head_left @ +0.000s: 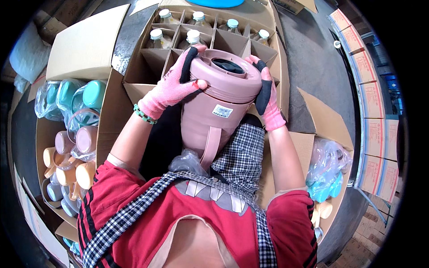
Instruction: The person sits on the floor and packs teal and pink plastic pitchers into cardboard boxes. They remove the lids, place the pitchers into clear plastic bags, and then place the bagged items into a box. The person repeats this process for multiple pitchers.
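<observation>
A dusty-pink plastic jug (196, 118) tilts over my lap. Its wide lid (225, 85) has a dark round opening, and its handle (212, 145) points toward me. On its side is a small white sticker (222, 110). My left hand (172, 87), in a pink glove with black fingertips and bare thumb tip, clasps the left side of the lid. Gloved likewise, my right hand (269, 100) presses the lid's right side, some fingers hidden behind it. Just beyond, a divided carton (230, 42) holds several clear bottles (199, 21) with pale caps.
To my left, an open carton (109, 105) contains teal, pink, peach and grey lids and handled parts, some bagged. Another open carton (328, 109) at right holds plastic-wrapped blue pieces (325, 187). Stacked boxes (373, 100) line the far right. A blue round item (216, 2) shows at the top.
</observation>
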{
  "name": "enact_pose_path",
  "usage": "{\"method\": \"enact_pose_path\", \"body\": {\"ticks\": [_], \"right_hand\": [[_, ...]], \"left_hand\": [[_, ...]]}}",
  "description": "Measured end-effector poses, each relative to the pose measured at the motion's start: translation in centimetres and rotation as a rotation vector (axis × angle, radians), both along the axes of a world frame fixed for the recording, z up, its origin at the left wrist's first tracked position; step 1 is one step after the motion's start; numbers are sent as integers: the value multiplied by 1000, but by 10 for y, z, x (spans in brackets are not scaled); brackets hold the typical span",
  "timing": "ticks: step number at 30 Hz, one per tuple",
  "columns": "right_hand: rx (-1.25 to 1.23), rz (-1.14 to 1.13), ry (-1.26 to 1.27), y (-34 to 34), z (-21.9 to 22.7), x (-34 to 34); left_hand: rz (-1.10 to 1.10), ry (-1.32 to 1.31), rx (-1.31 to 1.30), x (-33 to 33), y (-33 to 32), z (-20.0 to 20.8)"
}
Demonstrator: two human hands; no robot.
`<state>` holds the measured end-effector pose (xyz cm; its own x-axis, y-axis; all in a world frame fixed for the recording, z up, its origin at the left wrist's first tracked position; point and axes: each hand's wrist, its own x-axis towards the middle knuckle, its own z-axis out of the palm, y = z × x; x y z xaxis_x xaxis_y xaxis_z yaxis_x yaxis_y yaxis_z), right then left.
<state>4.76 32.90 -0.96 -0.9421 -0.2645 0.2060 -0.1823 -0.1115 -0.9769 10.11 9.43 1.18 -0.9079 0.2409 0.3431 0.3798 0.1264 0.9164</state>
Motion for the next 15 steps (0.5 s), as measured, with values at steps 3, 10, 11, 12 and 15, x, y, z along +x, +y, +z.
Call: {"method": "enact_pose_path", "body": {"ticks": [3, 10, 11, 12, 15], "right_hand": [[-6, 43, -30, 6, -2, 4], [-332, 256, -379, 8, -12, -13], [-410, 306, -468, 10, -14, -16], [-499, 384, -507, 14, -22, -22], [-582, 392, -636, 20, -32, -32]], "left_hand": [[27, 56, -105, 2, 1, 3], [270, 176, -441, 23, 34, 20], [315, 174, -454, 28, 42, 19], [309, 176, -493, 33, 47, 22], [302, 237, -590, 48, 59, 23]]}}
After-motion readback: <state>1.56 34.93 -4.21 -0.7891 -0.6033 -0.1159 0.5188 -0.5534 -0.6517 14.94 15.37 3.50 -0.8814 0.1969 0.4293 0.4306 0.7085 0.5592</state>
